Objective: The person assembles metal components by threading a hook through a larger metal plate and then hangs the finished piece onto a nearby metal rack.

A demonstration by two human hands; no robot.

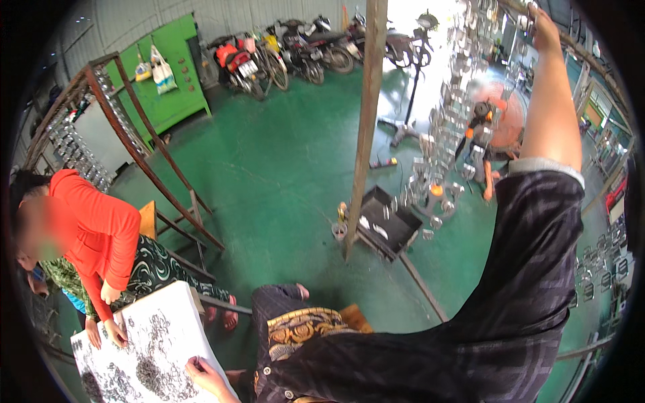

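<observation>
At the lower left, my left hand [207,378] is over a white-topped table [196,326], its fingers pinched on a small dark piece too small to name. Small black parts [156,376] lie in heaps and scattered across the tabletop beside it. My right arm is stretched far up to the upper right. There my right hand [543,32] is closed at a dark overhead bar [571,43], next to hanging shiny metal pieces; what its fingers hold is too small to make out.
A co-worker in a red jacket [101,221] leans over the table's far left side, hands among the parts. Strings of metal pieces [447,127] hang by a large fan [500,117]. A post [368,134], black tray cart [390,225] and parked motorbikes [238,64] stand beyond.
</observation>
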